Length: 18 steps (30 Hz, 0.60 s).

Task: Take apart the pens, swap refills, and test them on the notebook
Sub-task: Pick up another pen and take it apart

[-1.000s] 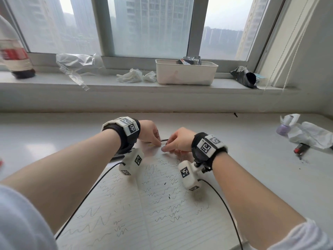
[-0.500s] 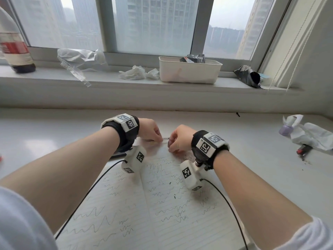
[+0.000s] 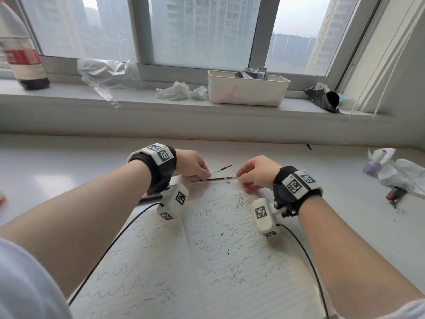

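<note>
The fingers [image 3: 203, 173] of the left hand [image 3: 190, 165] pinch one thin refill [image 3: 222, 169] and the right hand [image 3: 257, 172] pinches another [image 3: 213, 179] over the notebook's [image 3: 230, 261] far edge, mid-swap; next, I judge, each needs threading into a barrel.

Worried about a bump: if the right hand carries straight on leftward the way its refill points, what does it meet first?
Probably the left hand: the right hand aims its refill at those fingers, though depth is unclear.

two refills [image 3: 222, 169] [image 3: 213, 179] — one notebook [image 3: 207, 261] — two hands [image 3: 192, 165] [image 3: 258, 172]
</note>
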### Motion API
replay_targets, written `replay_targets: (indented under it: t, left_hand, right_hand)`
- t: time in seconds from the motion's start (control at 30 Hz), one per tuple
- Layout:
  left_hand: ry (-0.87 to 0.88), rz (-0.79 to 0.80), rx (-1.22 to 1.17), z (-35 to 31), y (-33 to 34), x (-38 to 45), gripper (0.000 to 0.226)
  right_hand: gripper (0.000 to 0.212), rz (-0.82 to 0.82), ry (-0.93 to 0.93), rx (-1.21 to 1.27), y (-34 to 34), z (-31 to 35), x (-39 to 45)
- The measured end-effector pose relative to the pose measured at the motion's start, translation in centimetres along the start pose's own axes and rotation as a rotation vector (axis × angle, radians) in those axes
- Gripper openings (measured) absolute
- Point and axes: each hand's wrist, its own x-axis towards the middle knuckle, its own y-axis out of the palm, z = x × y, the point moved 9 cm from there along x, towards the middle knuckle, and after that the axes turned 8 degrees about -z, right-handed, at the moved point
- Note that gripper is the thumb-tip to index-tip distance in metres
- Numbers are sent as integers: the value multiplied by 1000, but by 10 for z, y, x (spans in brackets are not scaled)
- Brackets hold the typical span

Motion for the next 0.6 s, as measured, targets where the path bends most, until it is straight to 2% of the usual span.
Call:
replay_targets:
  t: [0.17, 0.33, 0.47, 0.6]
  left_hand:
    - [12, -19, -34, 1, 2, 3, 21]
    - [2, -31, -27, 2, 1, 4, 22]
    - [5, -38, -21, 3, 1, 3, 14]
    - [2, -38, -34, 5, 1, 3, 14]
  right_hand:
    - [17, 45, -20, -100, 13, 11, 3]
    - [16, 42, -17, -177, 20, 18, 7]
    - [15, 34, 4, -138, 19, 15, 7]
    - [17, 46, -8, -94, 21, 16, 6]
